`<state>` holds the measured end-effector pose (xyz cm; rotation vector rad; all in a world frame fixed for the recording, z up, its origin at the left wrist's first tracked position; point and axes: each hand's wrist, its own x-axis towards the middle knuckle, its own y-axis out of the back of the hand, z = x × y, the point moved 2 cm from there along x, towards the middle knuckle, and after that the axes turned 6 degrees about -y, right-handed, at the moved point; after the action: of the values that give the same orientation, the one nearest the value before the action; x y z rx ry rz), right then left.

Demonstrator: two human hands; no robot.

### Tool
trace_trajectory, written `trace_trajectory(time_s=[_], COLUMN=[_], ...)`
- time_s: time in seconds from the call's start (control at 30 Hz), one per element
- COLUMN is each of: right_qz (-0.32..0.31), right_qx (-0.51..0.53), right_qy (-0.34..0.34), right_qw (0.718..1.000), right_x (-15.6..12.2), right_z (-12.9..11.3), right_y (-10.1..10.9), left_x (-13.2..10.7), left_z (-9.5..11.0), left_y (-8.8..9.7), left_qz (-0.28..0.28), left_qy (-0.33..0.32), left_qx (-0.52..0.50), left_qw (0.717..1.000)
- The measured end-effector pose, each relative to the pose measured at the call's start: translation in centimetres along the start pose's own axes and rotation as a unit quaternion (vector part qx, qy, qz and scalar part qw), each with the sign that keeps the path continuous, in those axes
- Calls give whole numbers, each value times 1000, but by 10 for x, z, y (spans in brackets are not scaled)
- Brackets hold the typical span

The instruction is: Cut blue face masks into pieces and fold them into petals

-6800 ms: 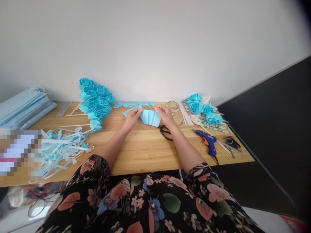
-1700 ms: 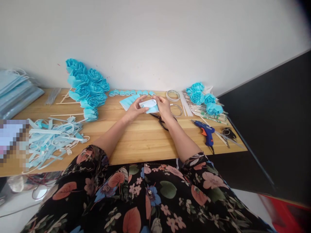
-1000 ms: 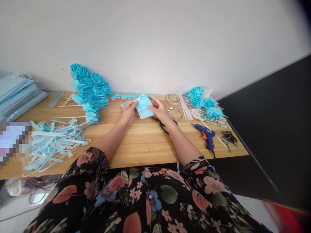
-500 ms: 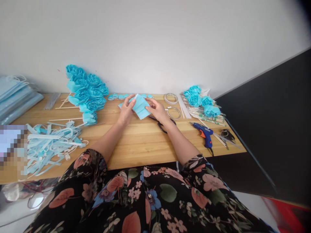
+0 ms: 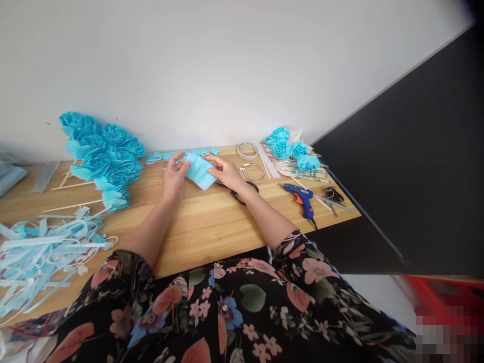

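and the left hand (image 5: 175, 177) and right hand (image 5: 227, 173) pinched the blue sheet (image 5: 201, 172), perhaps loosely, so an uneven tug risked a crease!

Pale blue is noted on the sheet (image 5: 201, 173), deeper turquoise on the flowers (image 5: 94, 147), dark blue with orange on the glue gun (image 5: 304, 199), and pink, blue and green florals on the black garment (image 5: 223, 322).

On tbl (image 5: 200, 242): strips (image 5: 49, 247) L frt | flwr pile (image 5: 109, 156) bhnd strips | scissors (image 5: 231, 190) ctr, L of glue gun (image 5: 304, 197)
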<state>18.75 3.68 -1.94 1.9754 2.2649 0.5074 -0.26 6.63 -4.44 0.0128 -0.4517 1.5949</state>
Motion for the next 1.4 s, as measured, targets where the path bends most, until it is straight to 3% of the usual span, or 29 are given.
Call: trace_trajectory(time_s=[0.17, 0.37, 0.6, 0.83, 1.13, 1.4], right_qz=[-3, 58, 158, 159, 70, 168], right_qx=[-29, -66, 44, 92, 163, 147], right_qy=[4, 6, 2, -17, -69, -29], right_qw=[1000, 996, 986, 983, 982, 974], right_x=[-1, 1, 7, 6, 5, 8], right_z=[-4, -5, 1, 0, 0, -1], right_y=[0, 11, 20, 19, 13, 20], left_x=[-3, -2, -11, -16, -12, -14], left_z=[1, 4, 7, 5, 4, 4], left_y=[-4, -2, -16, -20, -17, -19], left_qz=[-27, 1, -56, -84, -49, -63], left_qy=[8, 9, 52, 86, 78, 90], left_qx=[41, 21, -24, -9, -64, -33], left_qw=[999, 1000, 997, 993, 994, 993])
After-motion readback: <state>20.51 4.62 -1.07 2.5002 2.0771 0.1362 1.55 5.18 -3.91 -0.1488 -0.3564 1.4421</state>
